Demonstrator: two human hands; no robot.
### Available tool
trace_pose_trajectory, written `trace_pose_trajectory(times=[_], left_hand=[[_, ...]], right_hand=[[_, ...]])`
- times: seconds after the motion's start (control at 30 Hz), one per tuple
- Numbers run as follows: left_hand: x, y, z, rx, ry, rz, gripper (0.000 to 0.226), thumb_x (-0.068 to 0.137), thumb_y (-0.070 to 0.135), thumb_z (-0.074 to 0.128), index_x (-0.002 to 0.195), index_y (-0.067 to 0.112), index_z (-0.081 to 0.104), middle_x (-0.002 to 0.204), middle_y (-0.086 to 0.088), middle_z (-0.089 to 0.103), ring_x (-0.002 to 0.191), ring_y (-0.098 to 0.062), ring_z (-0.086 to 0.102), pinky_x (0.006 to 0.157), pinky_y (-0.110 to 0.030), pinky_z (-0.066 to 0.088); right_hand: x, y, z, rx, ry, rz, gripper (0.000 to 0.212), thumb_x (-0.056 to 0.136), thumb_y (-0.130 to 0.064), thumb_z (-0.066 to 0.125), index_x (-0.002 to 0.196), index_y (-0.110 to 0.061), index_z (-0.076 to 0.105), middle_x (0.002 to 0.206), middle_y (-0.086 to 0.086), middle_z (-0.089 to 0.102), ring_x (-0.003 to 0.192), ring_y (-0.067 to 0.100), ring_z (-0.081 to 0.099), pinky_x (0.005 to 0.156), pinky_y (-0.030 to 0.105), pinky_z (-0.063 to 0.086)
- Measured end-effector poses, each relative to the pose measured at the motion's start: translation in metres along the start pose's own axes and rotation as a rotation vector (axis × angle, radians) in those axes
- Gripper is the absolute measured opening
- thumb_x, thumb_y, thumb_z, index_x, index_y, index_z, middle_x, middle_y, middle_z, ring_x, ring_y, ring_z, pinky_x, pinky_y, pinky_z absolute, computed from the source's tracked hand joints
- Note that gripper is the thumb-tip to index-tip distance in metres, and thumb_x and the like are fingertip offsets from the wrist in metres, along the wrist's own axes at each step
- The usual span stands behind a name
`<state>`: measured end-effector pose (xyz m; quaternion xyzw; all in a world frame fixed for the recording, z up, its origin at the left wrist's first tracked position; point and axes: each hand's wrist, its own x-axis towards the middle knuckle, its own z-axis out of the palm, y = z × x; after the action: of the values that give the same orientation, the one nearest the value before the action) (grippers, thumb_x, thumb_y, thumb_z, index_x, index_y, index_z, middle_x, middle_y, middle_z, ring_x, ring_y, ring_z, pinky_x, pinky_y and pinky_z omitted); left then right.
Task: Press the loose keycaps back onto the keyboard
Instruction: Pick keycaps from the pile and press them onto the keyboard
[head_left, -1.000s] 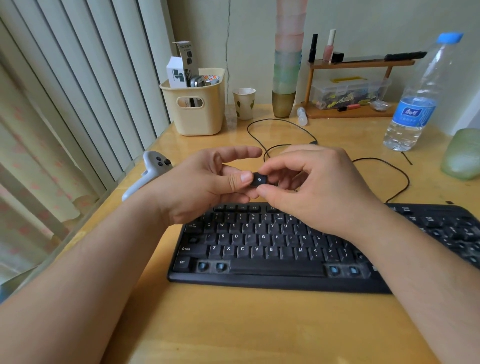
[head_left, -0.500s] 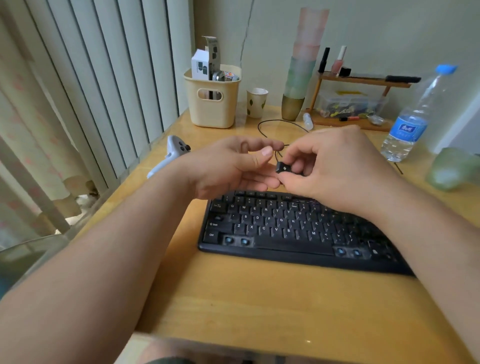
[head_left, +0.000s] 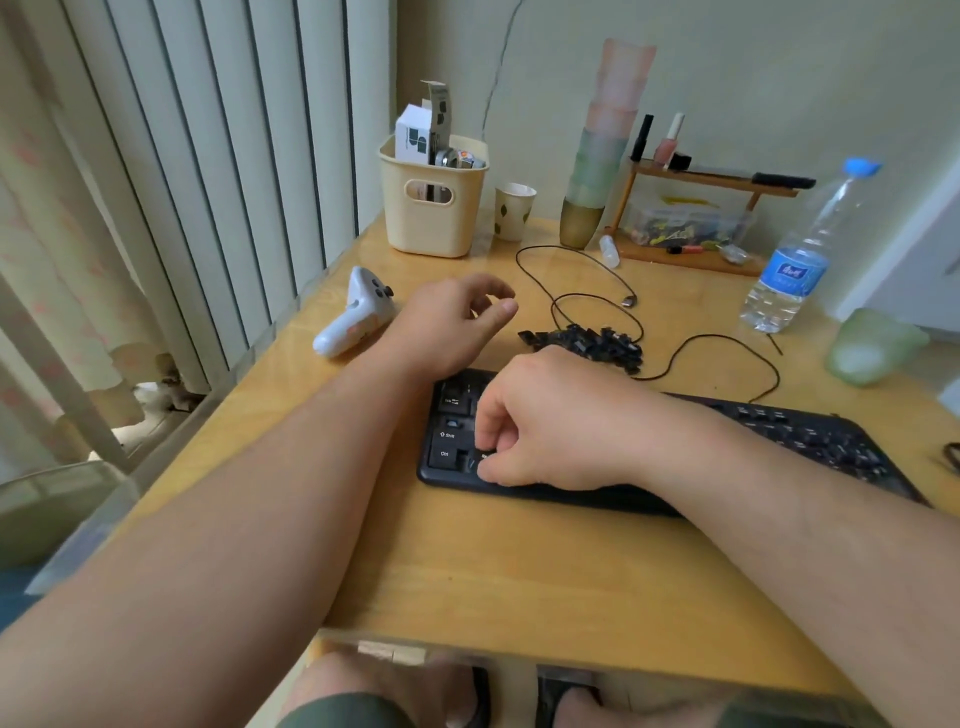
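Note:
A black keyboard (head_left: 805, 436) lies on the wooden desk. My right hand (head_left: 550, 421) rests over its left end with fingers curled. Its thumb and fingertips pinch a black keycap (head_left: 484, 457) down on the bottom row, just right of the Ctrl key. Most of that keycap is hidden by the fingers. My left hand (head_left: 452, 327) hovers behind the keyboard's left corner, loosely curled and holding nothing. A pile of loose black keycaps (head_left: 592, 340) lies on the desk just behind the keyboard.
A white controller (head_left: 353, 317) lies left of my left hand. A black cable (head_left: 582, 296) loops behind the keycap pile. Further back stand a beige basket (head_left: 431, 208), a paper cup (head_left: 513, 210), stacked cups (head_left: 602, 150) and a wooden shelf (head_left: 696, 218). At the right stands a water bottle (head_left: 795, 270).
My right hand has dropped from in front of me to the keyboard's bottom-left row with the keycap. My left hand let go and moved away to the left. The keycap pile has come into sight.

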<state>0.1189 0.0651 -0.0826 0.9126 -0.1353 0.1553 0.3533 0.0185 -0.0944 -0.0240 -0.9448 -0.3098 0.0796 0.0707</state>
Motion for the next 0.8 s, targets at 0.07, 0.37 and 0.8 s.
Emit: trace_pose_trajectory(times=[0.07, 0.37, 0.8], left_hand=[[0.001, -0.003, -0.001, -0.001, 0.004, -0.005, 0.032, 0.103, 0.048, 0.055, 0.127, 0.031, 0.068, 0.104, 0.005, 0.067, 0.101, -0.017, 0.062, 0.089, -0.031, 0.049], [0.002, -0.008, 0.001, -0.037, 0.009, -0.012, 0.031, 0.103, 0.047, 0.057, 0.126, 0.03, 0.068, 0.1, 0.006, 0.065, 0.098, -0.016, 0.061, 0.088, -0.031, 0.048], [0.009, -0.016, 0.005, -0.057, -0.03, -0.02, 0.03, 0.1, 0.052, 0.059, 0.124, 0.036, 0.067, 0.097, 0.012, 0.066, 0.097, -0.014, 0.061, 0.084, -0.031, 0.046]], right_hand=[[0.001, -0.001, 0.001, 0.017, 0.012, 0.01, 0.017, 0.084, -0.042, 0.081, 0.094, -0.03, 0.077, 0.077, -0.02, 0.066, 0.079, -0.002, 0.063, 0.077, 0.034, 0.06], [0.013, -0.011, -0.003, -0.027, -0.07, 0.085, 0.011, 0.084, -0.034, 0.084, 0.083, -0.026, 0.075, 0.085, -0.009, 0.071, 0.082, 0.009, 0.065, 0.072, 0.03, 0.058], [0.02, -0.028, -0.012, -0.157, -0.187, 0.089, 0.024, 0.096, -0.041, 0.07, 0.102, -0.017, 0.074, 0.092, 0.001, 0.072, 0.092, 0.021, 0.068, 0.079, 0.033, 0.055]])
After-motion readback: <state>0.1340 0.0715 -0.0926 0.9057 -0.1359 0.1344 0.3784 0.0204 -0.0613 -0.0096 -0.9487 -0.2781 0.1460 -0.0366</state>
